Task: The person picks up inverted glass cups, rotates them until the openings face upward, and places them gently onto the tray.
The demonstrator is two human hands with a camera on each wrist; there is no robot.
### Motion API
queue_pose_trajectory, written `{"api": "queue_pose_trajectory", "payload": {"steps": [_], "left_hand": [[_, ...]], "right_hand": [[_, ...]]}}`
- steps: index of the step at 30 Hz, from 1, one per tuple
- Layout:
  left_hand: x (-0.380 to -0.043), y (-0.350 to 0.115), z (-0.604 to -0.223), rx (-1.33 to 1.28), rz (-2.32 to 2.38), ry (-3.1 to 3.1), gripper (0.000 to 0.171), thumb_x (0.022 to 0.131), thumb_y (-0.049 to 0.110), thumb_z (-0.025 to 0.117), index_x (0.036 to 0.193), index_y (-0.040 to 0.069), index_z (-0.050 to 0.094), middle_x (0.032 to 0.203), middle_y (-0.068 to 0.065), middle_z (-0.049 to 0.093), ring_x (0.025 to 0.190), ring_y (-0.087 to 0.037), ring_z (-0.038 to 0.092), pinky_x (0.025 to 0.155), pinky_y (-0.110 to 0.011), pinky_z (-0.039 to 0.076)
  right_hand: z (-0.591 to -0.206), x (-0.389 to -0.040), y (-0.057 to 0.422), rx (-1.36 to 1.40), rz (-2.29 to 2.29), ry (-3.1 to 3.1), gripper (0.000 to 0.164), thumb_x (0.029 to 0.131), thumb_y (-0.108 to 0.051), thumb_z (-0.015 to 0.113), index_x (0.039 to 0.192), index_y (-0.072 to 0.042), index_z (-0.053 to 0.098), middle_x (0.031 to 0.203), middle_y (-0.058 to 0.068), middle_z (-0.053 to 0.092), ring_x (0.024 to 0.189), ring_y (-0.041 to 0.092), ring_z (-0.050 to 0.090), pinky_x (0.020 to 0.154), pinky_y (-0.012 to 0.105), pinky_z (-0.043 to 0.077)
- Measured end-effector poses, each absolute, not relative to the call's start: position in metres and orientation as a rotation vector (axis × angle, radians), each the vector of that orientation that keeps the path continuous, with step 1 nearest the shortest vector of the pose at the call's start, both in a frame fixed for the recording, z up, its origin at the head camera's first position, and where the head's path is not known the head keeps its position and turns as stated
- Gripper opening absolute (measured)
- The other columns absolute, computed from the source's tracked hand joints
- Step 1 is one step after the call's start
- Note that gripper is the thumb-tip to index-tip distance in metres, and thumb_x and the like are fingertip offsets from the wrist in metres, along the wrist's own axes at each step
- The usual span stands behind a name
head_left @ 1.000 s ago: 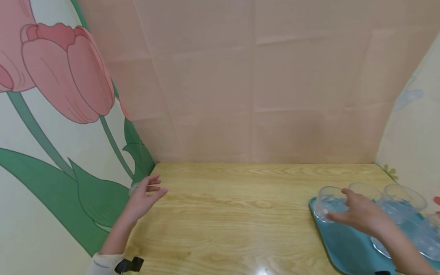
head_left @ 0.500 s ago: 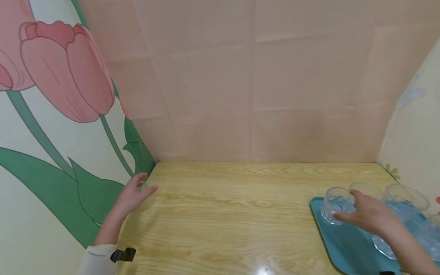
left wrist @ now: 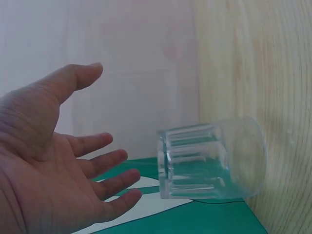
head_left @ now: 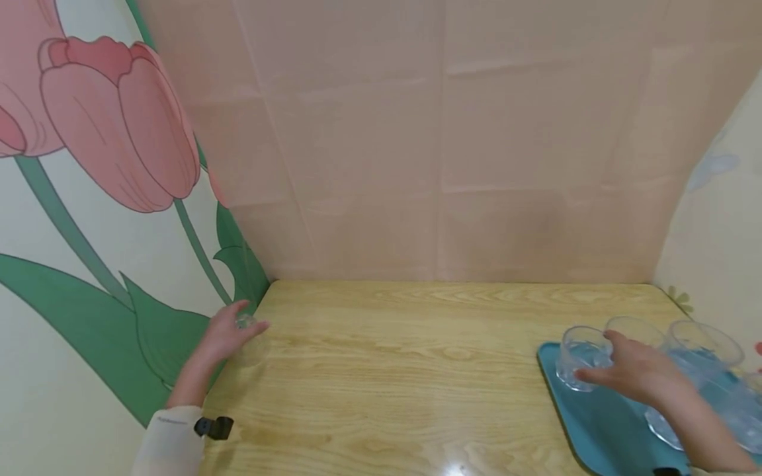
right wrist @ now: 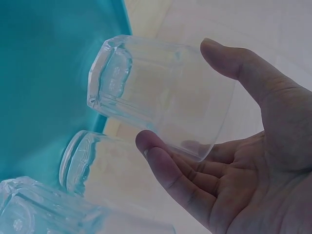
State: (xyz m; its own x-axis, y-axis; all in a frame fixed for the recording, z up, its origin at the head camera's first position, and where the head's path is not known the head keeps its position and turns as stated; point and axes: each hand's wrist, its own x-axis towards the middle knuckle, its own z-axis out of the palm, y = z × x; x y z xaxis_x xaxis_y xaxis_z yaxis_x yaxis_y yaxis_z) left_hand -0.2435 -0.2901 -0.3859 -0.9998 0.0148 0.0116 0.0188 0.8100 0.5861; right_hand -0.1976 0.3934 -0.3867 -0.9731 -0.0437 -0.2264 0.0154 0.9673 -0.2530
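Note:
At the table's left edge, a clear drinking glass (head_left: 253,346) stands upside down, its thick base up. My left hand (head_left: 225,336) is just left of it, thumb and fingers spread. In the left wrist view a gap shows between the fingertips and that inverted glass (left wrist: 200,163). On the right, my right hand (head_left: 639,371) holds another clear glass (head_left: 575,362), which is upright at the tray's far left corner. The right wrist view shows the thumb at this glass's (right wrist: 146,87) rim and the fingers curled along its other side.
A teal tray (head_left: 601,430) lies at the table's right side. Several more clear glasses, one of them (head_left: 705,340) behind my right hand, stand close together on it. The wooden table (head_left: 405,370) meets a pink-beige sheet at the back and painted walls at both sides.
My left hand has moved left and slightly down, so the inverted glass shows between thumb and fingers. My right hand and its glass shifted slightly right, then stayed nearly still.

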Motion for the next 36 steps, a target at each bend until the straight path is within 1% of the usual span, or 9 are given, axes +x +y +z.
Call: {"api": "queue_pose_trajectory", "payload": {"steps": [5, 11, 18, 21, 25, 32, 36], "left_hand": [[-0.251, -0.298, -0.393, 0.003, -0.902, -3.012, 0.088, 0.096, 0.041, 0.068, 0.151, -0.014, 0.028, 0.149, -0.043, 0.030, 0.136, -0.061, 0.029, 0.107, -0.069, 0.034], [-0.255, -0.304, -0.402, 0.034, -0.829, -3.014, 0.087, 0.093, 0.039, 0.069, 0.148, -0.017, 0.031, 0.143, -0.046, 0.034, 0.131, -0.064, 0.033, 0.105, -0.069, 0.037], [-0.257, -0.306, -0.407, 0.064, -0.792, -3.023, 0.087, 0.091, 0.037, 0.071, 0.146, -0.018, 0.032, 0.140, -0.047, 0.036, 0.129, -0.064, 0.034, 0.105, -0.068, 0.037], [-0.257, -0.308, -0.410, 0.097, -0.774, -3.023, 0.088, 0.090, 0.036, 0.072, 0.146, -0.018, 0.032, 0.139, -0.048, 0.036, 0.127, -0.064, 0.035, 0.103, -0.068, 0.038], [-0.257, -0.312, -0.417, 0.111, -0.758, -3.025, 0.088, 0.089, 0.033, 0.073, 0.144, -0.020, 0.031, 0.136, -0.048, 0.037, 0.125, -0.064, 0.038, 0.102, -0.068, 0.040], [-0.259, -0.315, -0.423, 0.122, -0.792, -3.041, 0.086, 0.090, 0.030, 0.073, 0.145, -0.019, 0.029, 0.136, -0.047, 0.036, 0.125, -0.063, 0.039, 0.102, -0.068, 0.040], [-0.260, -0.315, -0.425, 0.128, -0.811, -3.034, 0.087, 0.088, 0.028, 0.075, 0.144, -0.020, 0.029, 0.135, -0.048, 0.036, 0.124, -0.063, 0.040, 0.101, -0.068, 0.040]], "right_hand": [[-0.389, -0.199, 0.391, -0.019, -0.382, 2.884, 0.121, 0.080, -0.069, 0.073, 0.137, 0.028, 0.028, 0.118, 0.046, 0.055, 0.103, 0.061, 0.056, 0.078, 0.066, 0.049], [-0.390, -0.200, 0.387, -0.010, -0.390, 2.866, 0.121, 0.081, -0.068, 0.072, 0.139, 0.028, 0.026, 0.119, 0.045, 0.055, 0.103, 0.060, 0.056, 0.078, 0.067, 0.049], [-0.393, -0.202, 0.384, 0.007, -0.392, 2.892, 0.124, 0.079, -0.071, 0.072, 0.140, 0.027, 0.026, 0.128, 0.049, 0.047, 0.107, 0.064, 0.052, 0.081, 0.069, 0.048], [-0.395, -0.203, 0.383, 0.002, -0.387, 2.917, 0.122, 0.080, -0.070, 0.071, 0.139, 0.027, 0.027, 0.129, 0.050, 0.045, 0.109, 0.066, 0.050, 0.082, 0.069, 0.047], [-0.397, -0.205, 0.381, -0.007, -0.389, 2.944, 0.122, 0.081, -0.071, 0.069, 0.138, 0.028, 0.027, 0.127, 0.051, 0.045, 0.109, 0.066, 0.049, 0.082, 0.069, 0.046], [-0.397, -0.209, 0.378, 0.031, -0.408, 2.909, 0.125, 0.084, -0.073, 0.064, 0.139, 0.030, 0.020, 0.132, 0.052, 0.038, 0.112, 0.067, 0.046, 0.086, 0.071, 0.045], [-0.397, -0.210, 0.376, 0.041, -0.405, 2.902, 0.127, 0.085, -0.074, 0.062, 0.139, 0.031, 0.017, 0.135, 0.053, 0.034, 0.114, 0.068, 0.044, 0.089, 0.071, 0.043]]}}
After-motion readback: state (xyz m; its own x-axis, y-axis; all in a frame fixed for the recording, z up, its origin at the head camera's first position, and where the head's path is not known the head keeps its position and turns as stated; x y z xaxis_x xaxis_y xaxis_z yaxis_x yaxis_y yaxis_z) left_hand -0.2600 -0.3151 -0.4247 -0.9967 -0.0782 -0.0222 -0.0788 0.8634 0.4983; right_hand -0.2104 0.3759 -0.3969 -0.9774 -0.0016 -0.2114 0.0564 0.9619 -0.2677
